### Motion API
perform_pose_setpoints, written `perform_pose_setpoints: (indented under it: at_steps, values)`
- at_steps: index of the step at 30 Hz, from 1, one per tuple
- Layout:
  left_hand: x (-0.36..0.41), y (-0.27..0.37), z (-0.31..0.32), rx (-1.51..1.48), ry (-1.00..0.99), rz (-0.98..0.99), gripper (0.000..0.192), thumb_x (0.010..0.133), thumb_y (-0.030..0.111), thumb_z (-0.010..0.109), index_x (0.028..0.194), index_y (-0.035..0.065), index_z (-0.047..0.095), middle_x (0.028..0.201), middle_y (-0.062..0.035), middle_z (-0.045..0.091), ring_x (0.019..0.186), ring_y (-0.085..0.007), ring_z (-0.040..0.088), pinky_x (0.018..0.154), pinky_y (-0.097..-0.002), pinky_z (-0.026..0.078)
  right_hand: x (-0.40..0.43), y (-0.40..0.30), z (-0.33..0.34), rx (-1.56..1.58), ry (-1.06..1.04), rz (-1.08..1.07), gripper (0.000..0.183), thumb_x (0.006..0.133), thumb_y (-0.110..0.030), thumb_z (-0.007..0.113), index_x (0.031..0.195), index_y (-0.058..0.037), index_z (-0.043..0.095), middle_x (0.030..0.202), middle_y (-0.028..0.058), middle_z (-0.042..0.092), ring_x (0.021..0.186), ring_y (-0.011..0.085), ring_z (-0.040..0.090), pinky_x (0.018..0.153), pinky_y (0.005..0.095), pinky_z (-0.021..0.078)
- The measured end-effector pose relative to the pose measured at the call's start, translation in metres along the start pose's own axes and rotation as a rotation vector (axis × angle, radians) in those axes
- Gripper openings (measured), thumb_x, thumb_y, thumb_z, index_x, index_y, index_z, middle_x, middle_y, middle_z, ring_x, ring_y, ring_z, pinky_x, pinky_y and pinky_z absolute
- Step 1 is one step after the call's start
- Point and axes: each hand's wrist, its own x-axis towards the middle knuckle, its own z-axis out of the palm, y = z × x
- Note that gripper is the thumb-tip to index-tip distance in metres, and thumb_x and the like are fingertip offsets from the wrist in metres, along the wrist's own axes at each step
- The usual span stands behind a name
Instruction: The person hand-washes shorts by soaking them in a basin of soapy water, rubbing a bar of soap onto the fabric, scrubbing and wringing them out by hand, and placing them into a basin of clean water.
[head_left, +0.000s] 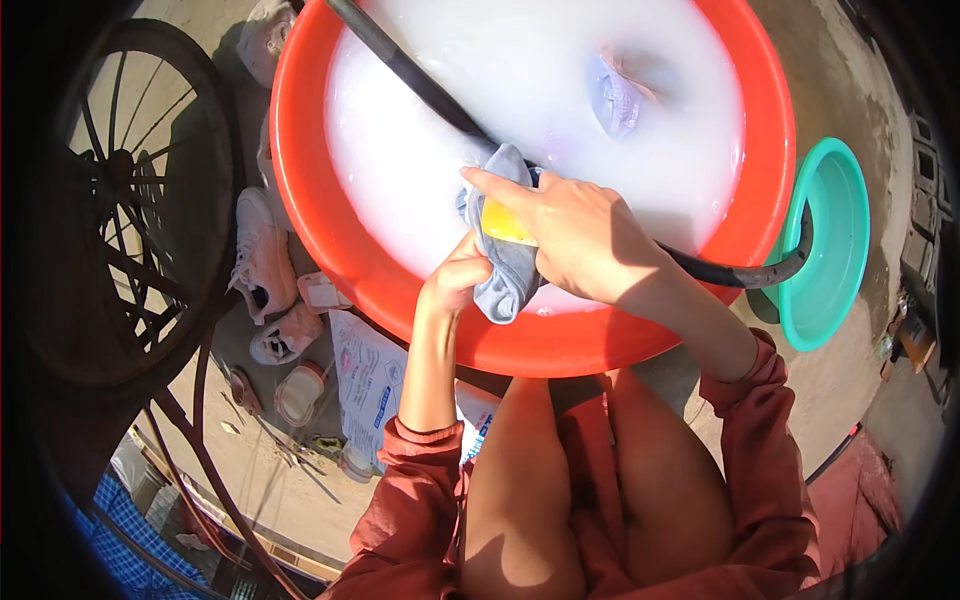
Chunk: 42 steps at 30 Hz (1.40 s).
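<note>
Over the near part of a large red plastic basin (555, 349) of milky, soapy water, my left hand (461, 274) grips a wet blue-grey cloth (501, 283). My right hand (581, 232) holds a yellow piece, perhaps a bar of soap (504, 223), against the same cloth, its index finger stretched across the upper part. A black hose (409, 64) crosses the basin and passes behind the cloth and my hands. A pale lilac and pinkish item (616, 101) lies partly under the water farther back.
A teal basin (836, 247) stands at the right, the hose end over it. White shoes (262, 255), a printed plastic bag (367, 382) and a small tub (300, 394) lie left of the red basin. A large spoked wheel (116, 180) stands farther left.
</note>
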Motion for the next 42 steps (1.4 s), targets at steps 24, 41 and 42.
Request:
perform_pose_setpoints:
  at_steps: [24, 41, 42]
  values:
    - [0.011, 0.023, 0.015, 0.192, 0.162, 0.29, 0.047, 0.059, 0.018, 0.042, 0.095, -0.0072, 0.058, 0.085, -0.0127, 0.062, 0.077, -0.0185, 0.059, 0.068, -0.027, 0.046, -0.003, 0.007, -0.003, 0.1, 0.074, -0.064, 0.079, 0.072, 0.0, 0.056, 0.141, -0.0222, 0.024, 0.086, 0.0203, 0.057, 0.078, 0.0374, 0.059, 0.072, 0.0435, 0.0484]
    - [0.008, 0.013, 0.008, 0.827, -0.005, 0.495, 0.03, 0.06, 0.009, 0.047, 0.084, 0.0012, 0.064, 0.068, -0.0055, 0.062, 0.061, -0.02, 0.058, 0.059, -0.0302, 0.044, -0.013, 0.004, 0.001, -0.014, 0.06, -0.092, 0.083, 0.072, -0.003, 0.059, 0.142, -0.019, 0.019, 0.094, 0.0218, 0.055, 0.082, 0.0368, 0.059, 0.07, 0.0428, 0.0498]
    - [0.011, 0.012, 0.013, 0.916, -0.015, 0.593, 0.026, 0.06, 0.011, 0.05, 0.079, 0.0022, 0.065, 0.064, -0.0093, 0.06, 0.054, -0.024, 0.057, 0.054, -0.0319, 0.044, -0.007, 0.004, -0.001, -0.048, 0.069, 0.014, 0.082, 0.072, -0.004, 0.06, 0.142, -0.0188, 0.02, 0.093, 0.0215, 0.055, 0.082, 0.0354, 0.06, 0.068, 0.0435, 0.0497]
